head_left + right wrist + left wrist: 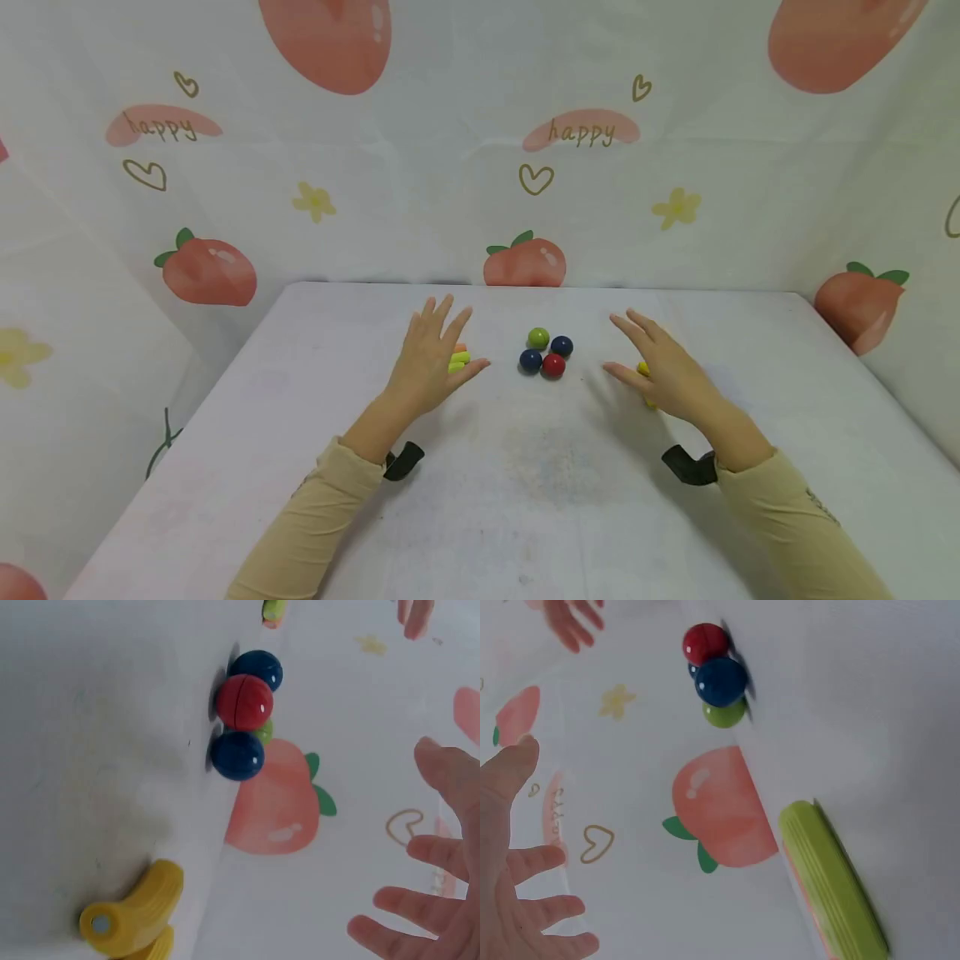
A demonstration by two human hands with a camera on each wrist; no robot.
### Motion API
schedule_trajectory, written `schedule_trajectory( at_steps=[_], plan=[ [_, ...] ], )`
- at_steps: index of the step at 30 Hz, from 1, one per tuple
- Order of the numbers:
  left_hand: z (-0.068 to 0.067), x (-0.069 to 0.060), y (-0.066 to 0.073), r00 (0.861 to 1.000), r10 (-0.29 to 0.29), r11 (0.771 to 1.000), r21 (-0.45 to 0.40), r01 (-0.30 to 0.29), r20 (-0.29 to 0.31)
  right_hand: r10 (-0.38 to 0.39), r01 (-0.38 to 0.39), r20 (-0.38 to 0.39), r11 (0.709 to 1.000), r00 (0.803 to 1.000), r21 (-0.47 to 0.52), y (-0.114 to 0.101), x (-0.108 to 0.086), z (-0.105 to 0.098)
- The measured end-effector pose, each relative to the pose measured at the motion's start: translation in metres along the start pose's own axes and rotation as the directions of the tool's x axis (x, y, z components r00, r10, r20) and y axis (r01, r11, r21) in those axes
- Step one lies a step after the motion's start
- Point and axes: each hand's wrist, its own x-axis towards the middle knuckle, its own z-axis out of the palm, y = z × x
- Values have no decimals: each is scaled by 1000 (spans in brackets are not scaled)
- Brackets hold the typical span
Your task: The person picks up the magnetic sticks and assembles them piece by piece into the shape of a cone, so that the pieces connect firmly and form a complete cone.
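Observation:
My left hand (426,360) is raised above the table with its fingers spread, holding nothing. Beneath and beside it lie yellow-green ridged sticks (829,881) with an orange-pink piece (461,347), partly hidden by the hand. My right hand (672,377) hovers on the other side, fingers extended and grasping nothing. Under it are yellow curved pieces (139,911) resembling toy bananas, one with a grey dot on its end. Between the hands sits a cluster of glossy balls: a green ball (538,337), a red ball (553,365) with a seam, and two dark blue balls (530,360).
A white-covered table (517,517) spans the view. Behind it hangs a pale curtain (435,192) printed with peaches, hearts and flowers. Black straps (690,467) sit at both wrists, below tan sleeves (315,517).

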Motion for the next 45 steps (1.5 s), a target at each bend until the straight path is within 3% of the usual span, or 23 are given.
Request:
schedule_trajectory(
  at_steps=[6, 9, 15, 21, 30, 33, 36, 45],
  plan=[
    [0, 3, 3, 1000, -5, 969, -249, 11, 21, 25, -26, 14, 997, 1000, 74, 12, -10, -8],
    [0, 5, 7, 999, -6, 944, -328, 23, 52, 19, -19, 1, 994, 1000, 110, 17, -13, -8],
    [8, 13, 16, 993, 62, 896, -444, -12, 98, 4, -2, -13, 986, 1000, 166, 23, -17, -5],
    [25, 24, 21, 964, 51, 850, -518, 96, 262, 11, -8, -21, 984, 1000, 178, 30, -17, 3],
    [48, 45, 23, 927, 61, 795, -580, 178, 369, 63, -63, 3, 980, 998, 188, 35, -15, 10],
    [54, 50, 24, 913, 43, 785, -579, 220, 405, 88, -89, 10, 979, 996, 184, 36, -14, 11],
    [60, 54, 23, 901, 25, 789, -562, 249, 433, 110, -112, 19, 977, 994, 181, 37, -14, 12],
    [73, 63, 27, 871, -1, 838, -474, 269, 492, 148, -157, 65, 975, 987, 159, 39, -12, 14]
  ],
)
